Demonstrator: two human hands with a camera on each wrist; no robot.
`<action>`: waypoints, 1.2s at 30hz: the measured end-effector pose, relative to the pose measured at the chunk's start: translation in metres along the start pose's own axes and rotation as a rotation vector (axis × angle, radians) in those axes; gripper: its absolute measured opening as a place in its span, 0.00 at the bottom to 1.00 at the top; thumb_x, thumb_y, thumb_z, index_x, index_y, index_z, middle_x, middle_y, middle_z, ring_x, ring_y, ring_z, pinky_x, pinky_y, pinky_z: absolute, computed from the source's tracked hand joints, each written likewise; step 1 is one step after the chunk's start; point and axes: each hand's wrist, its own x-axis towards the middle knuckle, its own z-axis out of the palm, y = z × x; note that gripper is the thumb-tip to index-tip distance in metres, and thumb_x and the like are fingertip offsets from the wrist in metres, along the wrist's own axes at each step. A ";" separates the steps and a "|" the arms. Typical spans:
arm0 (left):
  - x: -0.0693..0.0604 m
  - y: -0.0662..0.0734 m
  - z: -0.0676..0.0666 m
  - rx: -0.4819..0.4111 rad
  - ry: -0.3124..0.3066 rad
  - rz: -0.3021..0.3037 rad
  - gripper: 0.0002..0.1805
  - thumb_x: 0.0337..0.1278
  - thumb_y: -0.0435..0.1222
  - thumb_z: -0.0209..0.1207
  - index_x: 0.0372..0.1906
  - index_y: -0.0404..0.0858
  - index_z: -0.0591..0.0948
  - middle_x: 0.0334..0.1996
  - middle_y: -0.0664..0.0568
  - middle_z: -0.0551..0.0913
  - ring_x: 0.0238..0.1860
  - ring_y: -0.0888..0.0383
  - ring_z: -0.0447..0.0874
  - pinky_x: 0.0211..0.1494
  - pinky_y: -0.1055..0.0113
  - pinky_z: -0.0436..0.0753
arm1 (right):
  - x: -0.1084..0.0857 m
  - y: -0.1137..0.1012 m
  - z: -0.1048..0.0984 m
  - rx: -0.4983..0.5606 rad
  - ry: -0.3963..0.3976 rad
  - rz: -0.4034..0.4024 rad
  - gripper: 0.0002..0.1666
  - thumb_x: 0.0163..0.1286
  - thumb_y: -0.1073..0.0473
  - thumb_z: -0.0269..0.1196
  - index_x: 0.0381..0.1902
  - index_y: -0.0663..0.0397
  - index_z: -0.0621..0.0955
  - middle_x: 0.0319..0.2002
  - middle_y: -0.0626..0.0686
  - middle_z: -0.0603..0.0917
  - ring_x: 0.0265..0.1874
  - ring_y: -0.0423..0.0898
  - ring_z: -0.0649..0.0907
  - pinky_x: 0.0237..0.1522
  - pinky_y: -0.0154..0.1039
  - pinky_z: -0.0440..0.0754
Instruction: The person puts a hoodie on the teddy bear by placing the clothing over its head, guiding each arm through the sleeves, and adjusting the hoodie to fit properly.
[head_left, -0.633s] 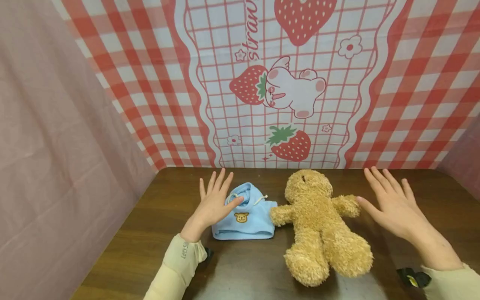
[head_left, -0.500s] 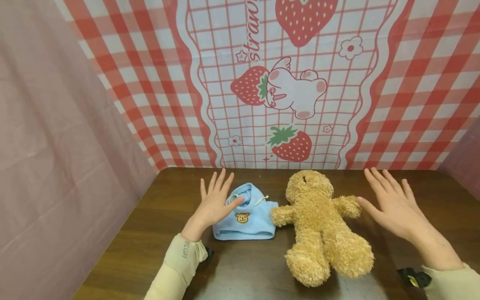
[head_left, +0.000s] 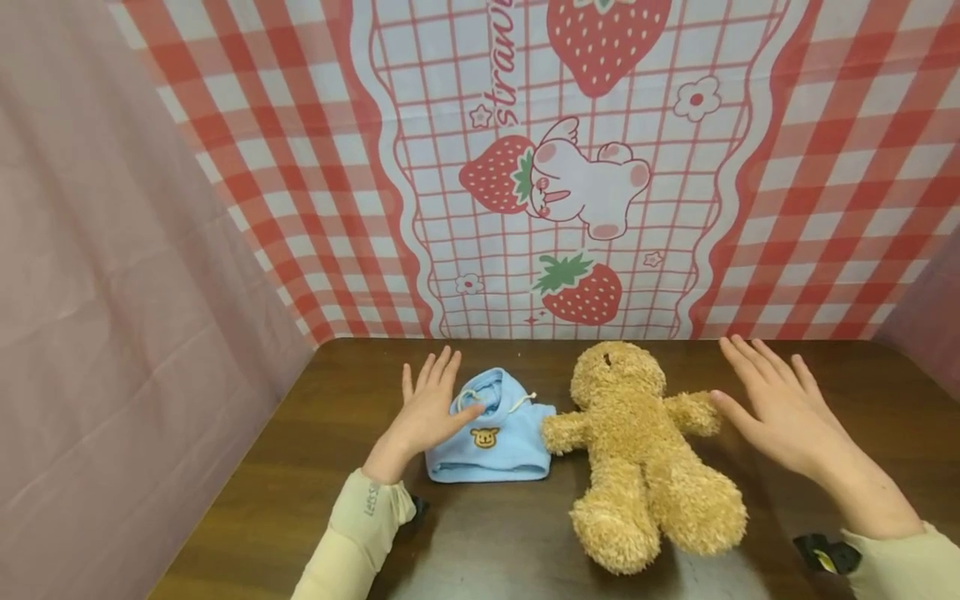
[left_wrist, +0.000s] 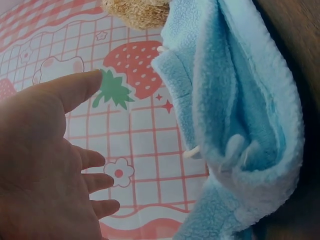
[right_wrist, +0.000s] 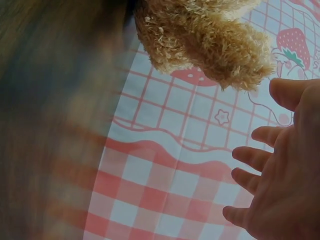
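Loosely splayed hands [head_left: 423, 414] [head_left: 783, 423] near fleecy blue hoodie [head_left: 517, 452] and shaggy, round-limbed plush bear [head_left: 624, 427].

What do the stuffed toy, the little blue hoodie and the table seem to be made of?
Stuffed toy: shaggy, matte plush, probably synthetic; curly tufts show all over.
Blue hoodie: soft-looking, matte fleece, judging by its fuzzy nap up close; the exact fibre can't be told.
Table: brown, wood-grained, with a slight sheen; perhaps real wood, perhaps laminate.
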 end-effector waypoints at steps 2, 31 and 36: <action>0.000 -0.001 0.001 0.000 0.001 -0.002 0.47 0.53 0.56 0.55 0.71 0.39 0.48 0.71 0.47 0.45 0.71 0.46 0.38 0.66 0.42 0.31 | 0.002 -0.002 -0.001 0.007 0.005 -0.013 0.40 0.68 0.45 0.49 0.71 0.51 0.48 0.70 0.61 0.51 0.70 0.56 0.45 0.64 0.56 0.26; 0.002 -0.017 0.021 0.001 -0.242 -0.157 0.54 0.42 0.61 0.60 0.66 0.28 0.56 0.61 0.36 0.66 0.59 0.41 0.67 0.58 0.46 0.66 | 0.027 -0.057 0.008 0.154 0.270 -0.287 0.25 0.54 0.69 0.63 0.53 0.60 0.75 0.60 0.59 0.70 0.57 0.61 0.68 0.65 0.45 0.57; 0.003 -0.016 0.022 0.042 -0.197 -0.143 0.52 0.41 0.59 0.62 0.64 0.28 0.59 0.59 0.35 0.68 0.58 0.40 0.68 0.57 0.45 0.66 | 0.028 -0.063 0.013 0.186 0.214 -0.316 0.24 0.56 0.69 0.62 0.53 0.60 0.75 0.57 0.57 0.72 0.53 0.54 0.72 0.51 0.46 0.68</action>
